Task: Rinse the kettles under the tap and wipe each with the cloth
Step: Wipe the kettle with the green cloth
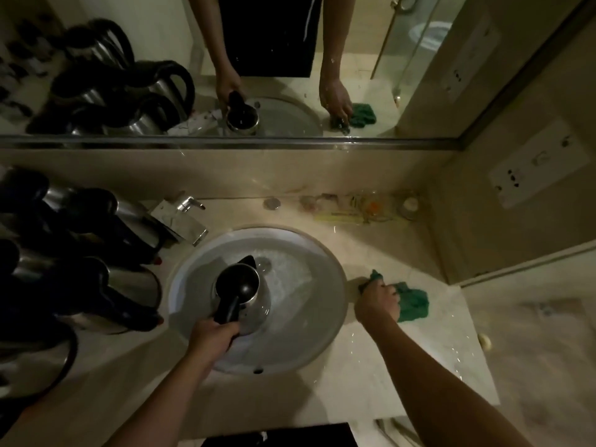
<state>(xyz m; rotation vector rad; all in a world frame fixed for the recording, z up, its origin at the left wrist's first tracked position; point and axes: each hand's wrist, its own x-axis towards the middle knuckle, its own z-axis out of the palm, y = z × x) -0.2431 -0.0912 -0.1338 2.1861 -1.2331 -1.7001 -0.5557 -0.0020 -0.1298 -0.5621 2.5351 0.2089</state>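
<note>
My left hand (pixel 213 333) grips the black handle of a steel kettle (pixel 240 291) with a black lid, held over the round white sink (pixel 332 317). The chrome tap (pixel 190 217) stands at the sink's back left, apart from the kettle. On the counter right of the sink, my right hand (pixel 377 301) grips a crumpled green cloth (pixel 414 303). Several more steel kettles with black handles (pixel 96 279) are crowded on the counter to the left.
A wall mirror (pixel 258 59) behind the counter reflects the scene. Small toiletries and a clear tray (pixel 364 204) sit along the back edge. A wall socket plate (pixel 535 166) is at the right. The counter edge (pixel 477 333) drops off to the right.
</note>
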